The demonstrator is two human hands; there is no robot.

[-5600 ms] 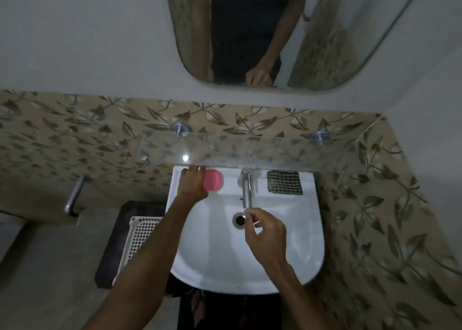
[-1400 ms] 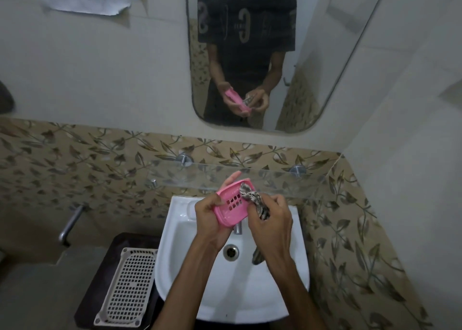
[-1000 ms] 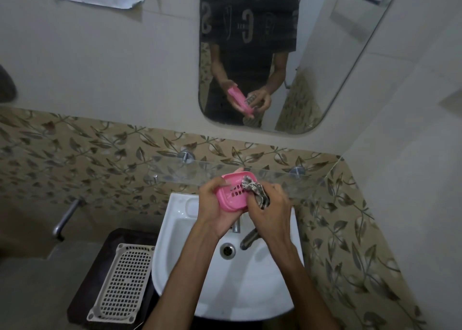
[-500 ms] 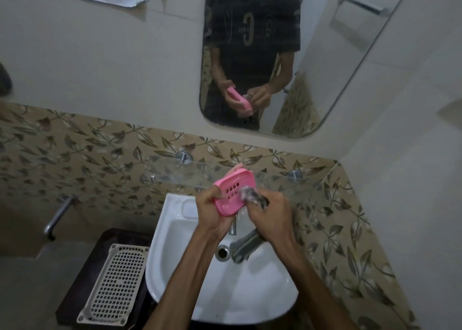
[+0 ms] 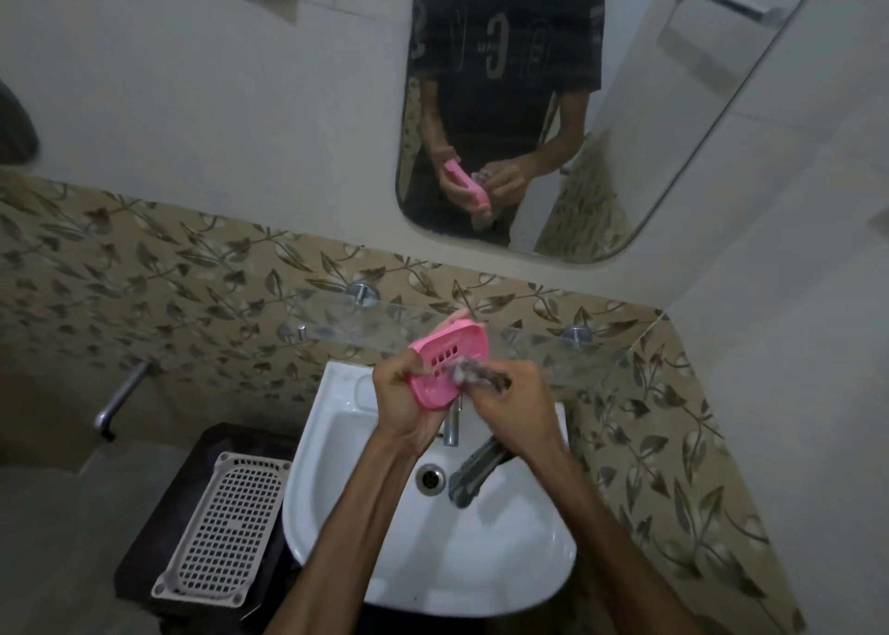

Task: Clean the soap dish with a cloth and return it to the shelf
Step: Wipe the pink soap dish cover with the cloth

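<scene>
Both hands are up over the washbasin (image 5: 336,504). The left hand (image 5: 404,406) has the pink soap dish (image 5: 445,367) in a firm grip, fingers curled round its near-left end and thumb along the edge. The dish is tilted, its hollow side with a row of small drain holes facing the camera, and it hangs in the air over the back edge of the basin, in front of the glass shelf (image 5: 529,341), not resting on anything.

The right hand (image 5: 514,401) is clamped on a bunched checked cloth (image 5: 478,375), fingers folded over it, and the wad is pressed into the lower right part of the dish's hollow. The cloth is blurred, so its pattern is hard to read here. A loose dark tail of it (image 5: 474,471) dangles below the right wrist, down over the bowl just right of the drain (image 5: 429,478).

The chrome tap (image 5: 452,425) stands at the back edge of the basin, partly hidden behind the two hands. The mirror (image 5: 673,105) above shows the person's reflection with the pink dish and both hands together. To the left of the basin, low down, a white perforated plastic tray (image 5: 226,528) lies on a dark surface, and a metal handle (image 5: 120,401) sticks out from the leaf-patterned tiled wall (image 5: 144,274).
</scene>
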